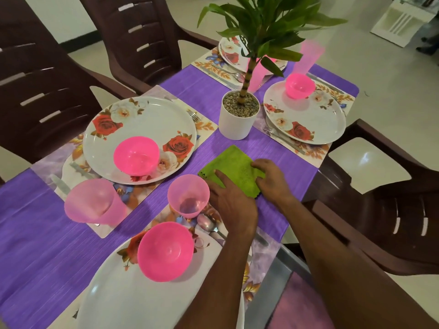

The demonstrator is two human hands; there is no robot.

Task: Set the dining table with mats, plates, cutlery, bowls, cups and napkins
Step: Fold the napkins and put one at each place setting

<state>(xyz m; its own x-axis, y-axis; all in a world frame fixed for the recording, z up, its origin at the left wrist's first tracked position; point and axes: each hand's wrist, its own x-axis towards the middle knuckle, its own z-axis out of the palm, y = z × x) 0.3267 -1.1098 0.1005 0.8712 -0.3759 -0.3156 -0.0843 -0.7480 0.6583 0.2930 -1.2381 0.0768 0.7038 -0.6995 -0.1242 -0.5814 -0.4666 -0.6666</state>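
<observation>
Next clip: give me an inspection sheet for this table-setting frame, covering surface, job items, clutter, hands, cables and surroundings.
Surface: purple tablecloth, floral mats under the plates.
Job's things: four floral plates, each with a pink bowl; nearest bowl; pink cups, nearest; green napkin flat on the cloth.
Clutter: potted plant mid-table.
Hands: left hand and right hand both press on the napkin.
Cables: nothing seen.
Surroundings: dark brown chairs, pale floor.
</observation>
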